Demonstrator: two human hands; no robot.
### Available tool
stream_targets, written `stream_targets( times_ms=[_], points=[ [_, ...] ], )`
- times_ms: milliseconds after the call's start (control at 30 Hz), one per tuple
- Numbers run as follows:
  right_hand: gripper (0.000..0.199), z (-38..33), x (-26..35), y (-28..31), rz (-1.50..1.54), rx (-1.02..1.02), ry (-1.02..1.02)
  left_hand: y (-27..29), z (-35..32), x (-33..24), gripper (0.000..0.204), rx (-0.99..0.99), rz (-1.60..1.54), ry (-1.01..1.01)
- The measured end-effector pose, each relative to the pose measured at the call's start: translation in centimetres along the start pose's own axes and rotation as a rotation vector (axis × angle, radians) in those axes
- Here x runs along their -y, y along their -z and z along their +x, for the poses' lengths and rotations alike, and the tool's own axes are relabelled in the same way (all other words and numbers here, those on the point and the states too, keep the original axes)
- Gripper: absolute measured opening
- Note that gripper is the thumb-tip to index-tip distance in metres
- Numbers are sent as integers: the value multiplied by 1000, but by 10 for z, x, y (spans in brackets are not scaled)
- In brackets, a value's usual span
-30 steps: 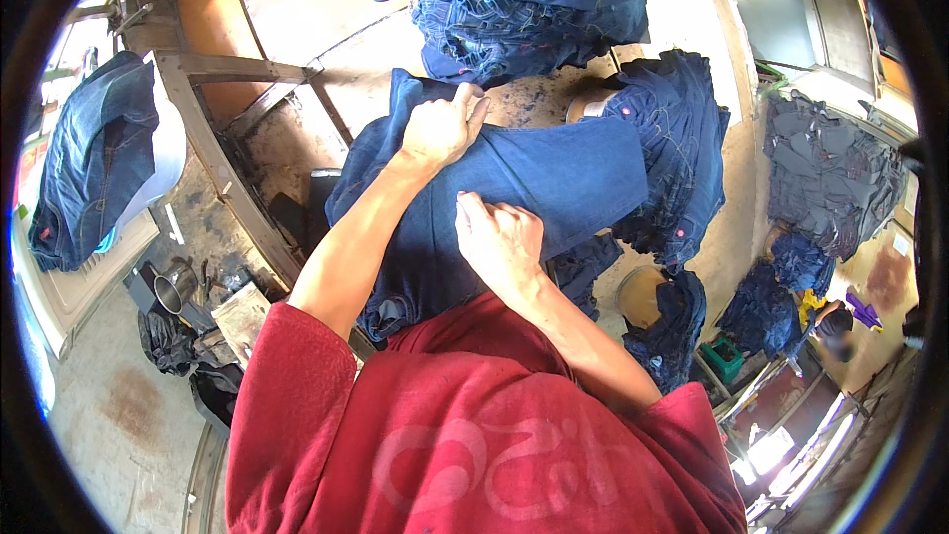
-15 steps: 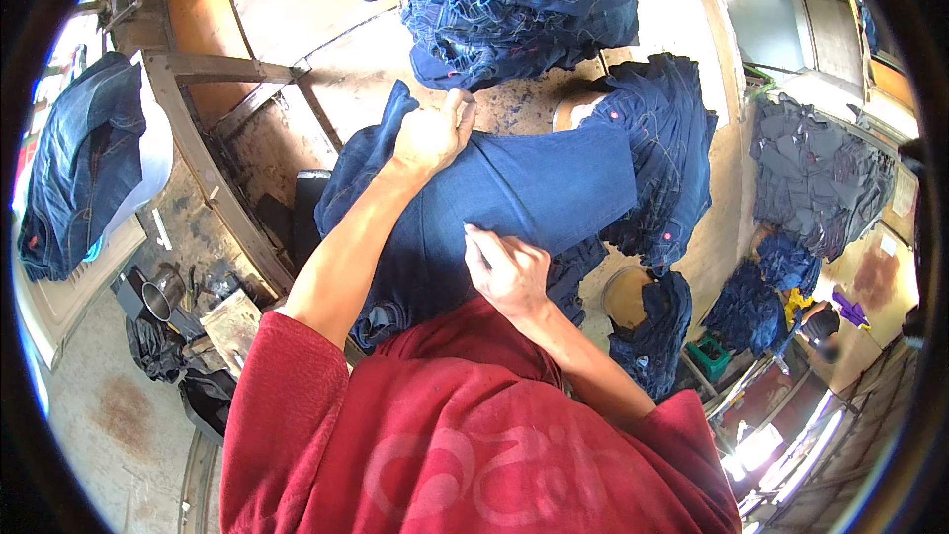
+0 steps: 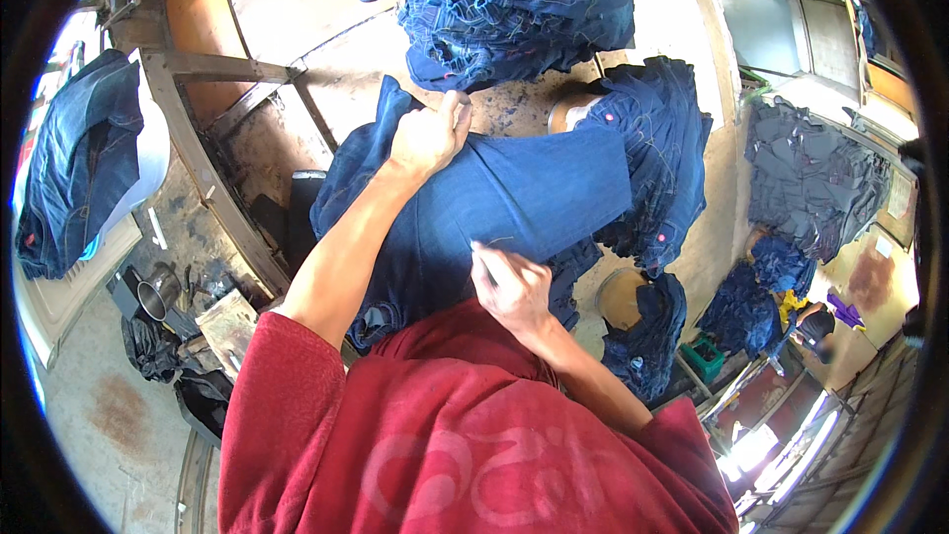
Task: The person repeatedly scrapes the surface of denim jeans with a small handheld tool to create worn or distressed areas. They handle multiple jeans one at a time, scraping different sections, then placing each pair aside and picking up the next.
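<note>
A pair of dark blue jeans (image 3: 539, 188) is spread across in front of me, one leg stretching out to the right. My left hand (image 3: 432, 133) is closed on the far edge of the jeans, bunching the cloth in its fist. Over the near part of the leg, my right hand (image 3: 511, 289) has its fingers pinched together. A thin pale line, like a loose thread, shows by its fingertips. Whatever those fingers hold is too small to make out.
Beyond the jeans is a large heap of denim (image 3: 519, 10). More jeans (image 3: 652, 163) hang over a round-topped support on the right, with another denim piece (image 3: 652, 331) on a stool nearby. Folded jeans (image 3: 79, 163) lie at the left, dark garments (image 3: 811, 168) far right.
My right hand has shifted slightly toward me and its fingers have drawn closer together. The left hand keeps its hold on the jeans.
</note>
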State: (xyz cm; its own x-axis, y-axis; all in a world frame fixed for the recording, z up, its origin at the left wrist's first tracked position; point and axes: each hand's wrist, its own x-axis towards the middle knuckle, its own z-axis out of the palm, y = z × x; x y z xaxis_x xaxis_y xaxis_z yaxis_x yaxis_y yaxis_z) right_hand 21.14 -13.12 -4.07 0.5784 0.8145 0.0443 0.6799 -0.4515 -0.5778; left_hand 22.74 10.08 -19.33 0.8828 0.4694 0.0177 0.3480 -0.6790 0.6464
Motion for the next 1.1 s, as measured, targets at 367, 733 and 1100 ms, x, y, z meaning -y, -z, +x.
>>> stream_targets(
  times_ms=[367,733,1100],
  points=[
    [9,-3,-1,7,-45,70,16,-1,1,0,18,-58,-3,-16],
    [4,5,-2,10,-109,147,17,-4,0,2,20,-82,21,-44],
    [17,10,-6,3,-54,78,15,-8,0,6,22,-68,11,-51]
  ],
)
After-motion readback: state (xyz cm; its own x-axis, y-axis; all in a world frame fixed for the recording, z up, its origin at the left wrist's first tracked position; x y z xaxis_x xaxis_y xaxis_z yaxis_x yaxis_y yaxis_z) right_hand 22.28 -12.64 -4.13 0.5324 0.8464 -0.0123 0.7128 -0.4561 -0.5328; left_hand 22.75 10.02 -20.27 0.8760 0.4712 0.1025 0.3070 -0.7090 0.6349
